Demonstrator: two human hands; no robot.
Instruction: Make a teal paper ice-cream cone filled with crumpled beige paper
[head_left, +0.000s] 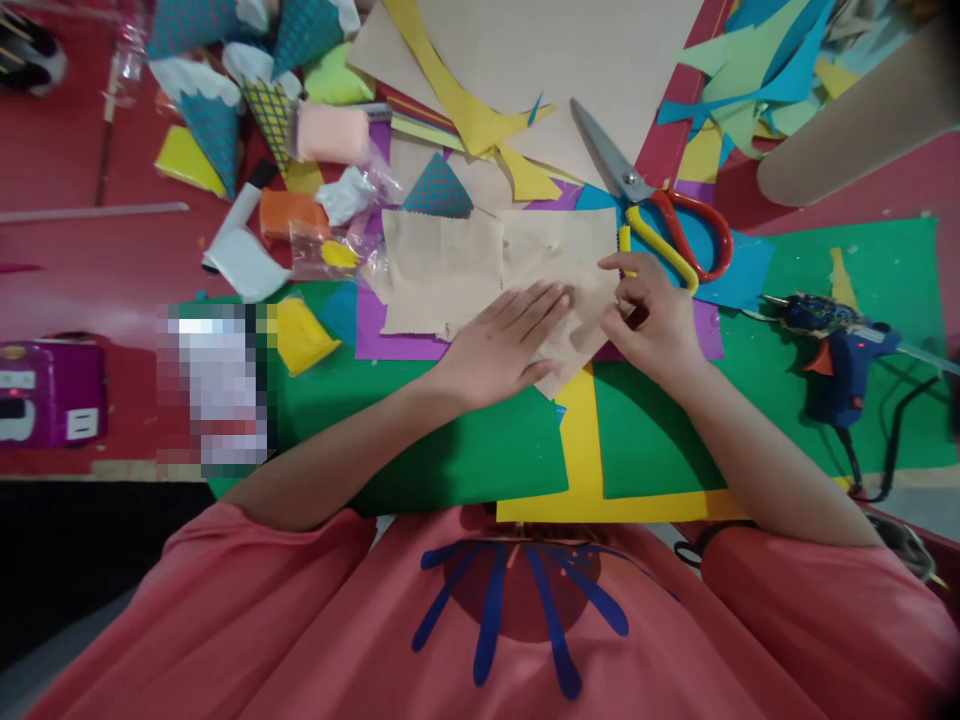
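Note:
Spread across purple and green sheets is a creased piece of beige paper with a vertical fold line near its middle and jagged edges. My left hand lies flat on its lower middle, fingers stretched out and pointing up to the right. At the paper's right edge, my right hand has its thumb and index finger curled towards each other with a gap between them; nothing shows in it. Just above my right hand lie scissors with red and yellow handles, their blades apart. A small teal patterned cone piece touches the paper's top edge.
A blue glue gun with a cord rests on green foam at the right. A cardboard tube and paper scraps are at the upper right. Patterned cones and clay packets lie upper left, a purple case far left.

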